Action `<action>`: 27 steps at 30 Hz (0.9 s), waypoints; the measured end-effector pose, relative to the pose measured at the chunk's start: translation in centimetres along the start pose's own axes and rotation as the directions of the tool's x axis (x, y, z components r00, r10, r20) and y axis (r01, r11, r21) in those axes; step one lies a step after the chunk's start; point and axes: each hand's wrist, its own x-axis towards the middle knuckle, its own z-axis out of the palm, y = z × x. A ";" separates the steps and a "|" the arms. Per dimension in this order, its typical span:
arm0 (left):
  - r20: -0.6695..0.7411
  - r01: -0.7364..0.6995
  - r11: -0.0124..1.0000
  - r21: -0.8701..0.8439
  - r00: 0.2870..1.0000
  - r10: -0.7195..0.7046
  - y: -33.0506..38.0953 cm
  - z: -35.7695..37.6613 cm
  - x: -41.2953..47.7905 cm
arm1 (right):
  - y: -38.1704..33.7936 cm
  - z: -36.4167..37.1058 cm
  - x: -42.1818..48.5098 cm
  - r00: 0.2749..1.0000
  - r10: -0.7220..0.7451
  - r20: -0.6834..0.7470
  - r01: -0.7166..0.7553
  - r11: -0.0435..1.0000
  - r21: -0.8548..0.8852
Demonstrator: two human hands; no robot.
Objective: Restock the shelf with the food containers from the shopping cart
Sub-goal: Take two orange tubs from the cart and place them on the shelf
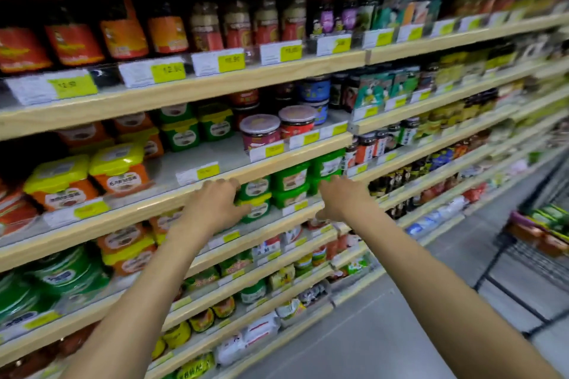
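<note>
Green food tubs (288, 184) are stacked two high on a wooden shelf (268, 226) at chest height. My left hand (215, 201) is at the left end of that row, thumb against the lower green tub (260, 209), fingers loosely bent and holding nothing. My right hand (340, 197) reaches in from the right, its fingertips touching the green tubs at the right end (324, 168). The shopping cart (523, 255) stands at the far right with green and orange containers (551, 221) in it. The whole view is motion-blurred.
The shelf above carries orange tubs with yellow lids (117, 169), more green tubs (183, 135) and round jars (261, 131), with a bare patch between them. Sauce bottles (166, 24) fill the top shelf. Grey aisle floor (400, 317) lies between shelving and cart.
</note>
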 end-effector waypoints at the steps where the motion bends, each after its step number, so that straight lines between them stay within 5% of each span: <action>1: 0.000 -0.027 1.000 0.007 1.000 0.027 2.4 0.2 0.7 | 2.5 0.5 -0.5 1.000 0.031 -0.003 -0.031 1.000 0.004; 15: 0.056 -0.324 0.940 0.111 0.946 0.319 33.1 4.5 7.1 | 31.3 7.5 -9.9 0.952 0.303 0.036 -0.305 0.947 0.104; 27: 0.089 -0.600 0.799 0.043 0.798 0.595 53.3 8.8 11.6 | 47.3 14.9 -14.9 0.825 0.546 0.145 -0.564 0.808 0.171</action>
